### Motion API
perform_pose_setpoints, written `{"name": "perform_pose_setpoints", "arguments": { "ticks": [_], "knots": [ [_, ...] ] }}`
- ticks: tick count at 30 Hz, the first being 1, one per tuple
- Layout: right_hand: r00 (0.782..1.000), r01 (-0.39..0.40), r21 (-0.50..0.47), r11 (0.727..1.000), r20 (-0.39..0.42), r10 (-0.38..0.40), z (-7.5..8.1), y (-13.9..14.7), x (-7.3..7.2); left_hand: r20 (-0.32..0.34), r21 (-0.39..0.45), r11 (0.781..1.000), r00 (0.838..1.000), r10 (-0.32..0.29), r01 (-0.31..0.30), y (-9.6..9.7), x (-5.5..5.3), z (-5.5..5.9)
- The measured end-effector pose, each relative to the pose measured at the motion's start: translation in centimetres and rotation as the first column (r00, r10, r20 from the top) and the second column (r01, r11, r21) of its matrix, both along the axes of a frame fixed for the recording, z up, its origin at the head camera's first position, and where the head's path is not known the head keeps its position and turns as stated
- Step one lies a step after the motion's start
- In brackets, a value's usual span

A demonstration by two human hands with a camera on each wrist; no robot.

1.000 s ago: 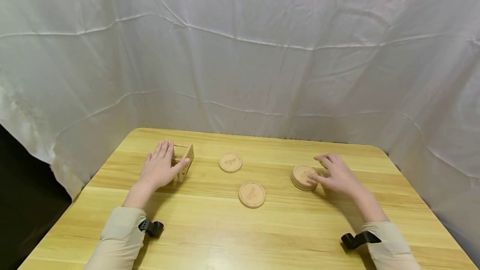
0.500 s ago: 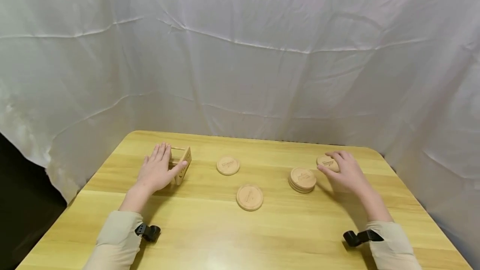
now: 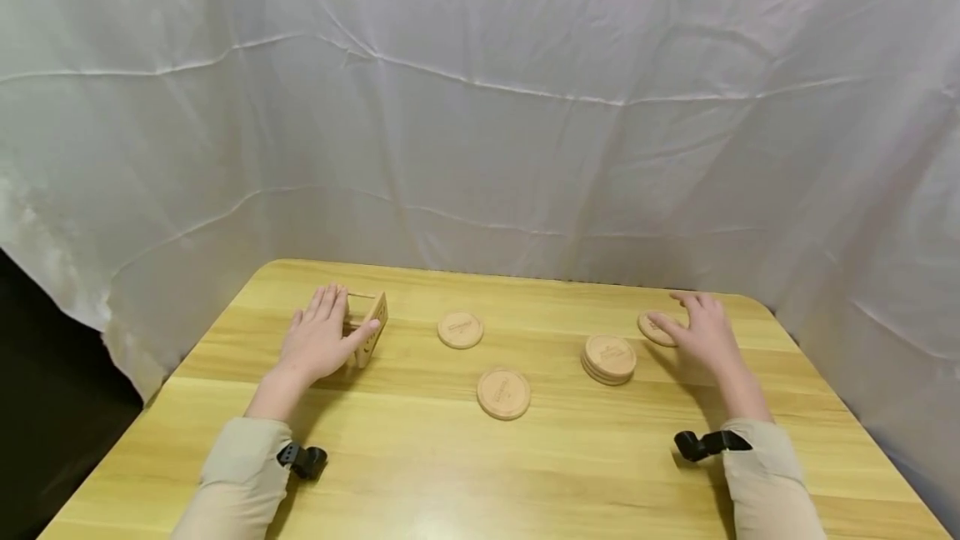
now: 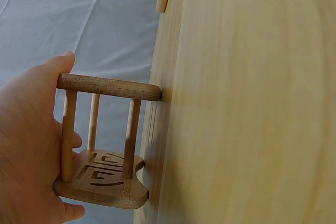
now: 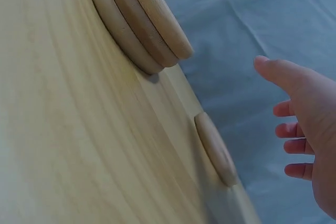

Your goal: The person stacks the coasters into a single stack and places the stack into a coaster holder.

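Observation:
My left hand (image 3: 315, 344) rests on a small wooden coaster holder (image 3: 374, 327), fingers laid straight over it and the thumb along its right side plate. The left wrist view shows the holder's posts and its end plate with cut-out slots (image 4: 100, 182). At the right, my right hand (image 3: 705, 336) hovers by a single round wooden coaster (image 5: 215, 150). In the right wrist view its fingers are apart from that coaster. A stack of several such coasters (image 3: 609, 357) lies just left of it.
Two more coasters, one farther back (image 3: 460, 329) and one nearer (image 3: 503, 393), lie flat mid-table. The wooden table (image 3: 450, 473) has its far edge close behind the holder. Pale cloth (image 3: 480, 132) hangs behind and at the sides.
My right hand has moved from the stack to the right, and the single coaster has come into view beside it. Its fingers now stand off that coaster. The left hand stays on the holder.

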State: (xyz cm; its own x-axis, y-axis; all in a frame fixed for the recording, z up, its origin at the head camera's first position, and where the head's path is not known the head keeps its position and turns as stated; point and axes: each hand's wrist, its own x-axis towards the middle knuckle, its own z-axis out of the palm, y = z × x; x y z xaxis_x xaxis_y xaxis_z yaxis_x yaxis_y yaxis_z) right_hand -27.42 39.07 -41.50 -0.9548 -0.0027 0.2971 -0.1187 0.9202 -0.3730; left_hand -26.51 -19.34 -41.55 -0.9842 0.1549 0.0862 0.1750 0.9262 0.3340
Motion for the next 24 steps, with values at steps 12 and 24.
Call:
{"name": "perform_pose_setpoints", "arguments": {
  "ticks": [12, 24],
  "knots": [
    [0.992, 0.098, 0.023, 0.995, 0.079, -0.099, -2.0, 0.5, -0.2, 0.004, -0.002, 1.0, 1.0, -0.006, 0.006, 0.1, 0.0, 0.0],
    [0.977, 0.146, 0.036, 0.989, 0.154, -0.15, -3.1, 1.3, -0.8, 0.005, -0.016, 1.0, 1.0, -0.006, 0.006, 0.4, -0.2, 0.2]
  ]
}}
